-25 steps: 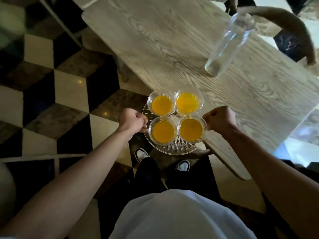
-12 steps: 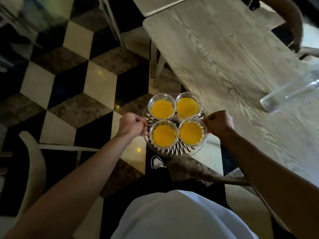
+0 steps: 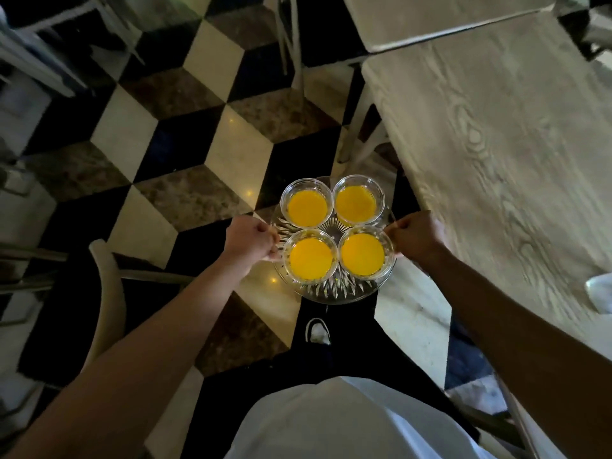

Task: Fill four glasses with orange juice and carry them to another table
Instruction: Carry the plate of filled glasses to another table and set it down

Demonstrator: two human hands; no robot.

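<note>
hands [image 3: 251, 240] [image 3: 415, 235] clenched on tray [image 3: 334, 293]

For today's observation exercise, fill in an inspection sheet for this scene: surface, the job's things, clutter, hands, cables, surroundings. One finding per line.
Surface: pale wood-grain table to the person's right; the tray is not on it but held over the floor.
Job's things: four glasses holding orange juice, standing two by two on a round cut-glass tray.
Clutter: a clear object at the table's right edge, cut off by the frame; cannot tell what it is.
Hands: left hand grips the tray's left rim; right hand grips its right rim.
Cables: nothing seen.
Surroundings: checkered tile floor, a pale chair on the left, a second tabletop beyond.
</note>
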